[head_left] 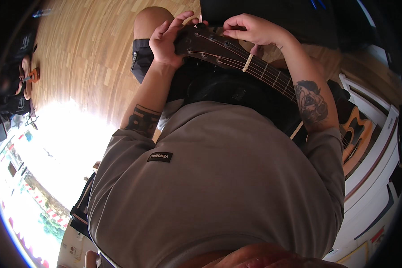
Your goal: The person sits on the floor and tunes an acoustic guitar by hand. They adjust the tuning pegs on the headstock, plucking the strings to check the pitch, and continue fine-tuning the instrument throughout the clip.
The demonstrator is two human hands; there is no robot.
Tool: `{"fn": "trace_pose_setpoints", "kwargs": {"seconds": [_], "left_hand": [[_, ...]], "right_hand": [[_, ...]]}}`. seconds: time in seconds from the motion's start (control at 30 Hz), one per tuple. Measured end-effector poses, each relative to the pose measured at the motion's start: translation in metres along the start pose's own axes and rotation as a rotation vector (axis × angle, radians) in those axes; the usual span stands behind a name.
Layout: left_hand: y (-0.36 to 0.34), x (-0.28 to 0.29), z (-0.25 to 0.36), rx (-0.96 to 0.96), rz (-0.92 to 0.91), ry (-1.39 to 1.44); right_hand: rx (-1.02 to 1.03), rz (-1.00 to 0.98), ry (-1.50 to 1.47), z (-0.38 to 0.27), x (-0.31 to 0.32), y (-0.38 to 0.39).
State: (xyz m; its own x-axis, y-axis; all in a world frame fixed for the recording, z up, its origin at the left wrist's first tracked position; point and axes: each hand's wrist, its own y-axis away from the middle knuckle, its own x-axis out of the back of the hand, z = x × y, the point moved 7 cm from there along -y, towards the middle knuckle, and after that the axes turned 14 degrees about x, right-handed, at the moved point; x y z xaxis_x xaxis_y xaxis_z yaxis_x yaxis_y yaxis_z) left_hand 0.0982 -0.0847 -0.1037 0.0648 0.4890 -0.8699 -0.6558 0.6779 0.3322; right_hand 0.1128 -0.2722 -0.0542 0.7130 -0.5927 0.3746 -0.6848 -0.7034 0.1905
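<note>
An acoustic guitar lies across my lap, its dark headstock [205, 44] at the far middle and its light wooden body [365, 129] at the right. Strings run from the pegs over a pale nut [248, 63] and along the neck, partly behind my right forearm. My left hand [167, 42] curls around the end of the headstock, its fingertips closed at a dark tuning peg [200, 25] on the far edge. Just beyond that edge, nearer the nut, my right hand [253, 30] has thumb and forefinger drawn together; whatever is between them is too small to make out.
Wooden flooring [91, 49] stretches away at the left. A seated person [24, 82] there has a small orange-brown stringed instrument [33, 74]. Strong glare comes from the lower left. White furniture [375, 165] stands close on the right, beside the guitar body.
</note>
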Motion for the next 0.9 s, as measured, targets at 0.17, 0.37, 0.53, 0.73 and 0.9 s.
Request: {"fn": "trace_pose_setpoints", "kwargs": {"seconds": [0.17, 0.37, 0.53, 0.73, 0.9], "left_hand": [[-0.002, 0.001, -0.001, 0.0, 0.024, 0.009], [-0.001, 0.002, 0.0, 0.004, 0.022, 0.013], [-0.002, 0.002, -0.001, 0.009, 0.007, 0.024], [-0.001, 0.003, 0.0, 0.006, -0.012, 0.041], [0.0, 0.0, 0.001, 0.003, 0.001, 0.02]], "right_hand": [[0.171, -0.016, 0.005, 0.002, 0.004, -0.003], [0.423, 0.061, 0.132, -0.021, 0.011, -0.003], [0.158, 0.239, -0.1, 0.004, 0.013, -0.002], [-0.297, 0.077, 0.021, 0.011, -0.003, 0.003], [-0.261, -0.057, 0.017, 0.005, -0.004, 0.0]]}}
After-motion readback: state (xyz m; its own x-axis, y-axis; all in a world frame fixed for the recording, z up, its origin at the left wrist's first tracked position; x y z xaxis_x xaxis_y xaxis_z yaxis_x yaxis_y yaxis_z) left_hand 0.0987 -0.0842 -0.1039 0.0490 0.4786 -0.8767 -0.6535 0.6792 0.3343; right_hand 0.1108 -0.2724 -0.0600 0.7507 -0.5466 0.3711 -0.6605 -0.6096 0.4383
